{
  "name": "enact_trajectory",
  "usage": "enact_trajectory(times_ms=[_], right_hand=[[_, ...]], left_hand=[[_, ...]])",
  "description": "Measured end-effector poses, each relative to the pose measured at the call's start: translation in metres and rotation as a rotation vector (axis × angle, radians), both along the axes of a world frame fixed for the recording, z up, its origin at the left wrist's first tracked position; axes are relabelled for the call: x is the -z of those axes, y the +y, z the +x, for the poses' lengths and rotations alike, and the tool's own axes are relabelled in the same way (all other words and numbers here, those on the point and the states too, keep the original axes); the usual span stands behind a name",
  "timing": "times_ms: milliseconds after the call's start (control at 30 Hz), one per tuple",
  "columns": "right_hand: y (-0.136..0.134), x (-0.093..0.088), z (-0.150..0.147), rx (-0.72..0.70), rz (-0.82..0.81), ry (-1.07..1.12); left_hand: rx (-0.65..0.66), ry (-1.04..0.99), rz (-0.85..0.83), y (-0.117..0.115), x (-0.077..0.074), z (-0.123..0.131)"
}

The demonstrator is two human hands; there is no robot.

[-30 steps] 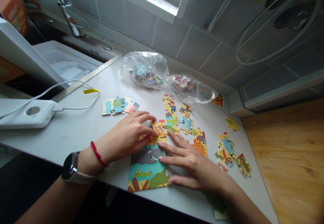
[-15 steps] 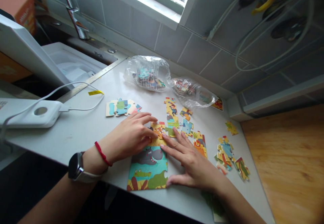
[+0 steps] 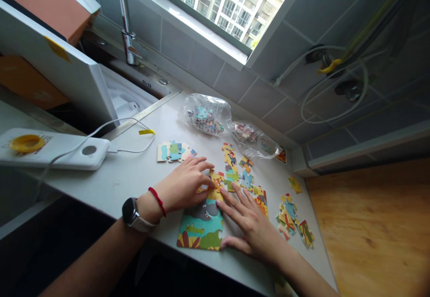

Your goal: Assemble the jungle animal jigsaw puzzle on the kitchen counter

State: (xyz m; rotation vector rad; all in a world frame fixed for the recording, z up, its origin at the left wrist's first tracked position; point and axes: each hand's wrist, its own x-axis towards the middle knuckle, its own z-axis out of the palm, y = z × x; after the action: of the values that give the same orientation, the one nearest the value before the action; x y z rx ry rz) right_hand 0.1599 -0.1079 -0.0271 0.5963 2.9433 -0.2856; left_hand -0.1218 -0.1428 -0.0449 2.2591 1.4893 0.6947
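Observation:
A partly joined jigsaw puzzle (image 3: 201, 232), with a hippo and a crocodile on it, lies near the counter's front edge. My left hand (image 3: 188, 182) is closed at its upper edge, finger and thumb pinching the left side of an orange puzzle piece (image 3: 218, 179). My right hand (image 3: 250, 221) lies spread beside the joined part, fingertips touching its right side and the orange piece's lower corner. Just beyond are a joined strip with a crocodile (image 3: 231, 174), a blue piece (image 3: 247, 179) and a lion piece (image 3: 261, 200), partly behind my right fingers.
Two clear bags of pieces (image 3: 208, 115) (image 3: 250, 135) lie by the tiled wall. Loose pieces (image 3: 287, 214) sit at the right, others (image 3: 174, 150) at the left. A white power strip (image 3: 67, 153) with a cable and a sink (image 3: 148, 82) are at the left.
The camera view has shifted, showing more of the window and the power strip. Both hands keep nearly the same place on the puzzle.

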Motion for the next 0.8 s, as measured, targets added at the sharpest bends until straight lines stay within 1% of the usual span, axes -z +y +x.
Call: enact_trajectory(times_ms=[133,267,367,467,533,667,800], right_hand=[[-0.001,-0.012,-0.006,0.045,-0.029,-0.071],[-0.01,-0.031,-0.023,0.182,-0.115,-0.168],[-0.024,-0.04,-0.039,0.273,-0.183,-0.196],[-0.038,-0.041,-0.051,0.362,-0.21,-0.211],[-0.045,-0.039,-0.054,0.404,-0.219,-0.199],[-0.053,-0.033,-0.05,0.453,-0.241,-0.111],[-0.052,-0.027,-0.044,0.478,-0.28,-0.032]], left_hand=[[-0.011,0.02,-0.093,0.0,0.003,-0.001],[-0.006,0.01,-0.098,0.0,0.007,0.002],[-0.038,0.015,-0.133,0.0,0.007,0.003],[-0.071,0.065,-0.171,0.0,0.005,0.003],[-0.088,0.096,-0.181,0.0,0.004,0.002],[-0.109,0.12,-0.197,0.0,0.007,0.002],[-0.11,0.123,-0.164,0.002,0.008,-0.001]])
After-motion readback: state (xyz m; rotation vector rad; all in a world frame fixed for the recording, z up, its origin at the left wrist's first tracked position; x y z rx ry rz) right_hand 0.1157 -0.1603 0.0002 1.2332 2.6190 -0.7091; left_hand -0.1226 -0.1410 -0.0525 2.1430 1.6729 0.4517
